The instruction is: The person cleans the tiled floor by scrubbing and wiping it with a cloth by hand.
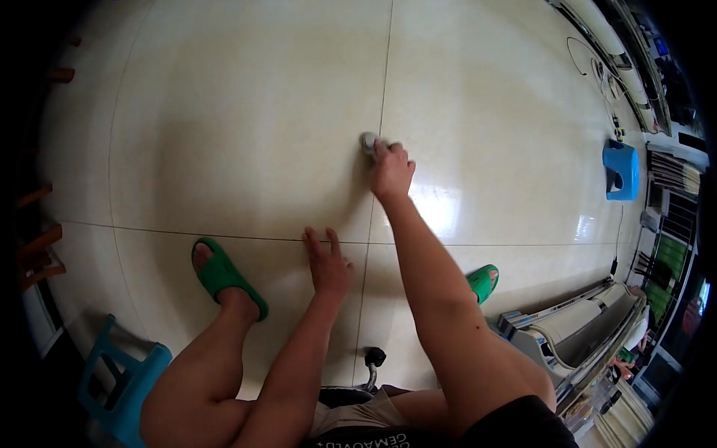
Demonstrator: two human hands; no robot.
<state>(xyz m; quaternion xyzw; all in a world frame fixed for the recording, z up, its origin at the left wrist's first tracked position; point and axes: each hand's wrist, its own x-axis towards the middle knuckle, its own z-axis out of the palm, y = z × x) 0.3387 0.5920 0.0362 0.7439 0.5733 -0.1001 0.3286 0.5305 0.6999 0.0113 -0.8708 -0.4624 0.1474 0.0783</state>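
Note:
My right hand [393, 171] reaches forward over the glossy tiled floor [246, 97]. Its fingers are closed around a small grey, rounded object [369, 142]; most of it is hidden and slightly blurred, so its kind does not show. The object sits close to a seam between tiles, at or just above the floor. Nearer to me, my left hand [328, 270] has its fingers spread beside the crossing tile seam, with nothing held. Whether its fingertips touch the floor is unclear.
Green slippers [222, 272] are on my feet. A teal stool [131, 381] stands at lower left, a blue stool [621, 170] at right. A long white and grey machine [582, 321] lies lower right, with a cable above it. A black caster [375, 356] shows below me. Wooden legs line the left.

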